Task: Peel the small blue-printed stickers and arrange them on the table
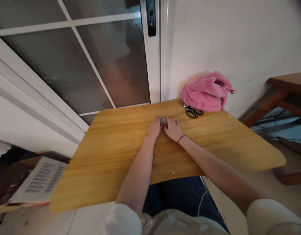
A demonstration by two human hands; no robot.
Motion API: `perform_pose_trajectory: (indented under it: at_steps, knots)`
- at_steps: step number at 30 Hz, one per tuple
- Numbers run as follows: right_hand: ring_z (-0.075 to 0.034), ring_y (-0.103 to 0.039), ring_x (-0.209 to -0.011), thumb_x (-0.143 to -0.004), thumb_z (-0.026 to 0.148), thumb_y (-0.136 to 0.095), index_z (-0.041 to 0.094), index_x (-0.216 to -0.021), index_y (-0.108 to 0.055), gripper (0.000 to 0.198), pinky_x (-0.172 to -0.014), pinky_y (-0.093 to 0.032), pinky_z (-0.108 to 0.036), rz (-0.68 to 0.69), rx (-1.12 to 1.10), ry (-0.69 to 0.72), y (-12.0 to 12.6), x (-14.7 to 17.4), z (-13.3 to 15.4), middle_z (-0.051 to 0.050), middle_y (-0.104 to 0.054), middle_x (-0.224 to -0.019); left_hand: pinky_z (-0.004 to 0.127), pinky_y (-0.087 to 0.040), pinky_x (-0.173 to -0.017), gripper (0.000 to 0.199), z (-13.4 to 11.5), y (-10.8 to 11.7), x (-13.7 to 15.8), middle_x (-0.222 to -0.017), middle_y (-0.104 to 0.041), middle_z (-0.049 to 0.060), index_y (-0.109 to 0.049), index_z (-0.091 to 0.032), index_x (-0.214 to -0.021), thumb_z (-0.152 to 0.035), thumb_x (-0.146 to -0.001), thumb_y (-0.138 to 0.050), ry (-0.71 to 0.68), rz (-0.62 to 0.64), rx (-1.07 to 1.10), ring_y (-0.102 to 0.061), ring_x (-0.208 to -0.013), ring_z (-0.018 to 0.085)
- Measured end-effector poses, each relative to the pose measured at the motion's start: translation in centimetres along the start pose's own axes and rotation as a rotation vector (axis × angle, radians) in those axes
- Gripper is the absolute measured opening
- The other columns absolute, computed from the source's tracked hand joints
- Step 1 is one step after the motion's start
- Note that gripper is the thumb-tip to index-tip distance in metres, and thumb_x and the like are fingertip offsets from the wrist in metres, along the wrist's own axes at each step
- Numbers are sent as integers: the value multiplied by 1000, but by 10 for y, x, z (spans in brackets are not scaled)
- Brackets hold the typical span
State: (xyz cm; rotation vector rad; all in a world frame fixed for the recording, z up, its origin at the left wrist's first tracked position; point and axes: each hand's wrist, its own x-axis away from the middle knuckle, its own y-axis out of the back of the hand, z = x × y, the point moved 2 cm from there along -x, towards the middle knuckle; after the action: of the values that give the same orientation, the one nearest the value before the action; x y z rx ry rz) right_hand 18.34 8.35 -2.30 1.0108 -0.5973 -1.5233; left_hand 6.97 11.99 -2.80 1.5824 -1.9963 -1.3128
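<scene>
Glazed door point(111, 65) rises beyond the table's far edge, left of centre. Wooden table point(111, 143), rounded corners, taken as landmark for all places. Brown wooden furniture point(275, 94) past the table's right side. Printed carton point(39, 182) down off the table's left side. Pink plush cloth point(206, 93) heaped at the table's far right, by the wall. Left hand point(155, 126) and right hand point(173, 129) meet just beyond the table's middle, fingers drawn in narrow from both sides on one thing; exact grip of each fingertip too small to tell. Scissors point(193, 111), black handles, lie toward the table's far right, in front of the cloth, near the right hand but apart from it; not between the hands. Small pale piece point(163, 121) sits between the two sets of fingertips, just beyond the table's middle; long axis appears to run left to right, roughly along the far edge. Neither hand nearer: both touch it, and fingers cover its ends. White crumbs point(173, 173) dot the table's near side, clear of the fingers.
</scene>
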Motion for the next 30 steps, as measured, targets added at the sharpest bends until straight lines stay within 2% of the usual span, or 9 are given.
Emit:
perform_pose_trajectory:
  at_steps: [4, 10, 15, 20, 24, 30]
  knots:
    - [-33, -30, -134, -80, 16, -42, 7, -129, -42, 50, -107, -8, -63, -13, 50, -38, 3, 1, -2, -21, -44, -137, 34, -36, -104, 30, 0, 0, 0, -126, -54, 12, -51, -15, -116, -14, -87, -43, 6, 6, -8, -48, -120, 18]
    - [-30, -33, -133, -81, 16, -42, 11, -130, -42, 49, -107, -12, -62, 8, 43, -28, -1, 2, 2, -19, -44, -138, 35, -37, -103, 34, -2, -1, 2, -129, -51, 13, -48, -15, -121, -17, -87, -43, 29, 7, -26, -48, -121, 19]
    - [-31, -34, -131, -80, 18, -43, 12, -129, -42, 50, -106, -16, -62, -31, 36, -55, -1, -1, -2, -18, -46, -136, 37, -34, -105, 46, -4, 1, 2, -140, -40, 16, -38, -13, -132, -21, -87, -44, 91, -35, -62, -39, -128, 21]
    - [-34, -40, -121, -86, 28, -41, 11, -122, -51, 41, -104, -18, -62, -87, 62, -106, 7, -6, -12, -19, -53, -125, 41, -30, -105, 33, 0, 5, 0, -129, -50, 15, -49, -14, -121, -24, -91, -39, 177, -65, -115, -39, -126, 24]
    - [-33, -40, -118, -85, 35, -46, 17, -110, -61, 34, -105, -14, -62, -87, 76, -90, 7, -10, -14, -15, -54, -121, 40, -33, -100, 26, 3, 6, -1, -119, -55, 13, -55, -15, -109, -28, -88, -48, 212, -58, -128, -42, -118, 25]
    - [-32, -39, -115, -80, 33, -54, 21, -105, -64, 30, -106, -13, -61, -71, 72, -76, 5, -13, -18, -11, -55, -117, 37, -34, -96, 22, 6, 5, -3, -113, -55, 11, -57, -17, -100, -30, -83, -57, 253, -66, -114, -44, -113, 24]
